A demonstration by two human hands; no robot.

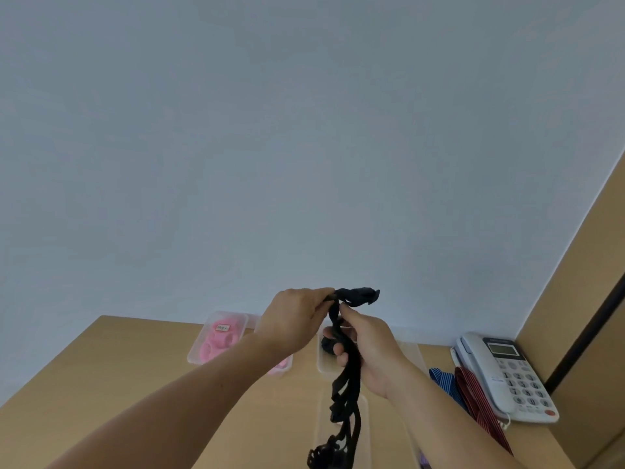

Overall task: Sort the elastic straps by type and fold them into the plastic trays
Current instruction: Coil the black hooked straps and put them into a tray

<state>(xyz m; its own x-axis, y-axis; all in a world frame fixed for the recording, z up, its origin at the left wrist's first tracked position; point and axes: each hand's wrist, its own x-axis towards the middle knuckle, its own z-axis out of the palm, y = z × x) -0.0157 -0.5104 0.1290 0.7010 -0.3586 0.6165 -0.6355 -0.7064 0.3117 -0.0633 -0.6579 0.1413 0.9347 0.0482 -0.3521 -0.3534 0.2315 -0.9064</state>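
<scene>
Above the desk [118,367], the left grip [294,319] pinches the top of the black straps [350,384] and the right grip [367,348] curls round them lower down.

Soft, even light fills the scene, with the pale wall [304,130] shading from dull grey-blue at the top to brighter near the lower right. Shadows on the desk [135,367] are faint and diffuse. The wide lens bows the desk edge and the room corner at right. Everything looks slightly soft; the black straps [351,370] merge into one detail-poor dark mass.
</scene>
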